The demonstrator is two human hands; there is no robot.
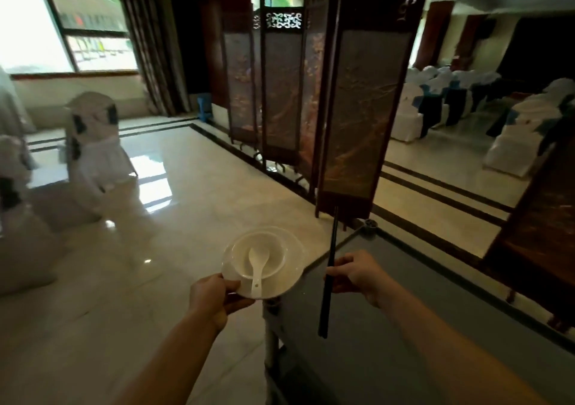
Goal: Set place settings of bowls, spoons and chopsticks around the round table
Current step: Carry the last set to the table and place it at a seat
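Both hands are loaded. The left hand (217,295) grips the near rim of a white plate (292,278) that carries a bowl (273,249), with a ceramic spoon (257,267) lying in it. The right hand (354,275) pinches a pair of black chopsticks (329,267) mid-length, nearly upright. One setting seems ready to carry, held at the left edge of a grey trolley (404,295) — the round table is out of view. Next comes turning towards it with the plate level. A folding screen (357,118) stands ahead, with covered chairs (96,143) to the left.

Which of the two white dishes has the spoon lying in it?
The bowl, the smaller, deeper dish stacked on the flat plate. The scoop of the spoon rests inside it; the left hand grips only the plate.
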